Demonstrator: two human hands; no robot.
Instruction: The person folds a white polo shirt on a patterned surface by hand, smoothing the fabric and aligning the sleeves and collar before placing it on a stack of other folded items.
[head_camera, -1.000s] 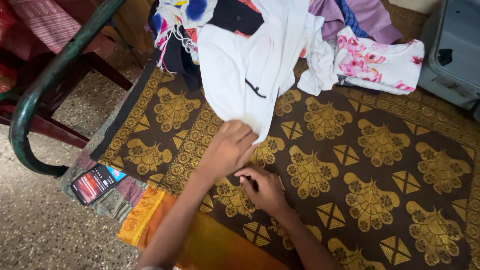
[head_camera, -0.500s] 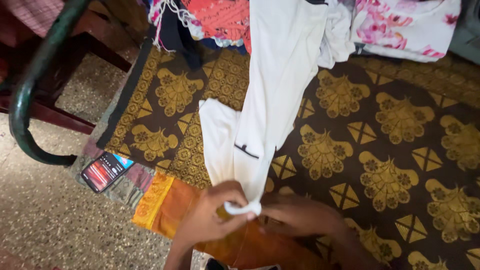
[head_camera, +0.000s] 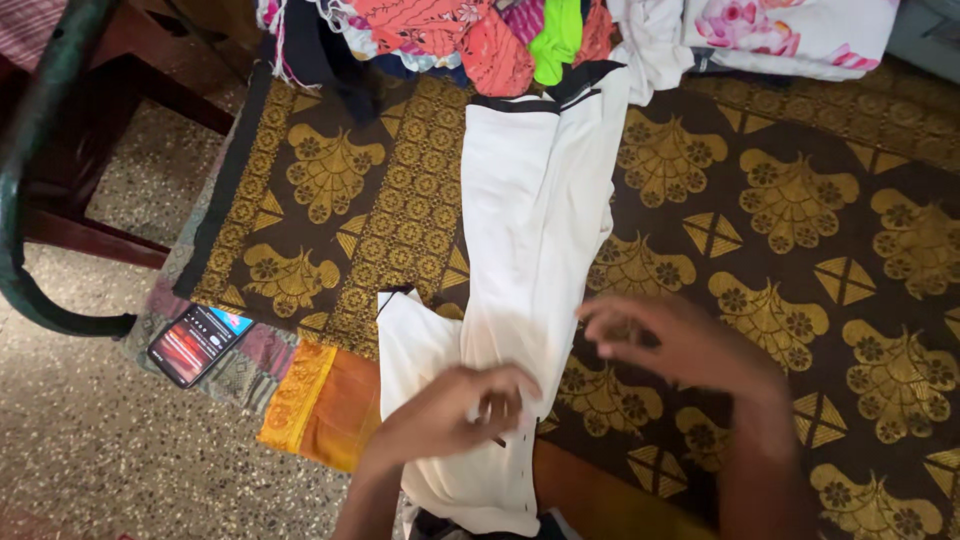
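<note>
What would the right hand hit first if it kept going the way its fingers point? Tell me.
The right hand points left, fingers spread just above the mat. Straight on, it would likely meet the white garment first, though its height above the cloth is unclear.

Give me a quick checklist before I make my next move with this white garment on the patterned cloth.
1. White garment pulled clear of the clothes pile: not ok, collar end touches it.
2. Laid out lengthwise: ok.
3. Sleeve flat: not ok, bunched at the side.
4. Left hand on the garment: ok.
5. Right hand gripping: cannot tell, blurred.
6. Phone clear of the garment: ok.
</note>
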